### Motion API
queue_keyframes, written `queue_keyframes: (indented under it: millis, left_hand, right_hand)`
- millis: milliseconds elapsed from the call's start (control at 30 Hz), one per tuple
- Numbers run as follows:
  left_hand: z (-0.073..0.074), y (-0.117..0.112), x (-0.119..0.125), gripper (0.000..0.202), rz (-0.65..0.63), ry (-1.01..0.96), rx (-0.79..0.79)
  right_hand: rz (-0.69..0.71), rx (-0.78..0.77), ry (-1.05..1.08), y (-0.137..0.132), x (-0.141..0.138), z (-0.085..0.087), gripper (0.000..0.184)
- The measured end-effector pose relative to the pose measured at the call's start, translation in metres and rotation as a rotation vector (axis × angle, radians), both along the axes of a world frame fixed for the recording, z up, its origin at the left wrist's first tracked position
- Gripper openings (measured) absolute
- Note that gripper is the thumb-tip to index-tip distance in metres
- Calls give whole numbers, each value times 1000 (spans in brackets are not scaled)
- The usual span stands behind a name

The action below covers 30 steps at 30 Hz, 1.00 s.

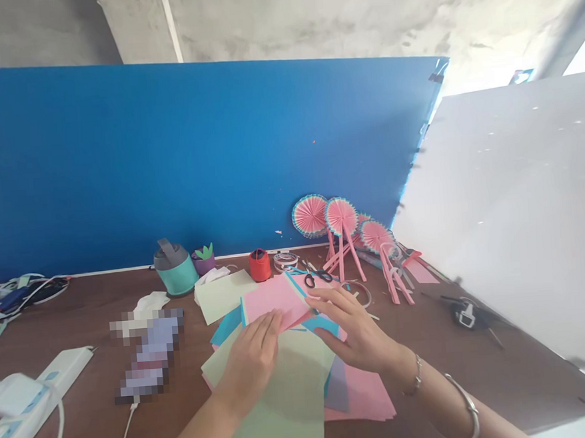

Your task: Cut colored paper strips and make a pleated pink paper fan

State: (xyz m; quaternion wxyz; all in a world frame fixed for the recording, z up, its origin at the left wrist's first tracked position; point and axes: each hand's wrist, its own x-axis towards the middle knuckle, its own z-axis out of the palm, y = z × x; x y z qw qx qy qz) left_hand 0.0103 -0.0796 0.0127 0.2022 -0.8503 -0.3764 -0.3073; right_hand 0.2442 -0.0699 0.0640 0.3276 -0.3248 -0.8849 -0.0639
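Note:
A pink sheet of paper with blue strips along its left and right edges lies over a pile of papers in front of me. My left hand holds its lower edge, fingers together on top and the thumb hidden. At the right edge, the fingertips of my right hand touch the blue strip, with the thumb apart from the fingers. Beneath are a pale green sheet and several pink sheets. Black-handled scissors lie just behind the paper.
Pink folded-paper fans on stick handles lean at the back near the blue partition. A red container, tape roll, teal pot and small purple planter stand behind. Left are a phone and power strip.

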Motion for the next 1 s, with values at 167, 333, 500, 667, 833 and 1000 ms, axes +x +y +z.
queue_keyframes:
  millis: [167, 333, 500, 667, 833, 1000]
  left_hand:
    - [-7, 2, -3, 50, -54, 55, -52]
    - [-12, 3, -5, 42, -92, 113, -86]
    - [-21, -3, -8, 31, -47, 176, -223]
    - [-27, -11, -18, 24, -64, 12, -364]
    - [-21, -17, -25, 16, 1, -204, -618]
    - [-19, -13, -28, 18, 105, -335, -761]
  right_hand:
    - [4, 54, -35, 9, 6, -13, 19]
    - [36, 132, -162, 12, 5, -28, 21]
    - [68, 125, -279, 8, 8, -60, 28]
    - [83, -44, -208, 7, 11, -80, 26]
    - [71, -359, 22, 9, 11, -77, 20]
    - [-7, -597, 135, 15, 12, -74, 10]
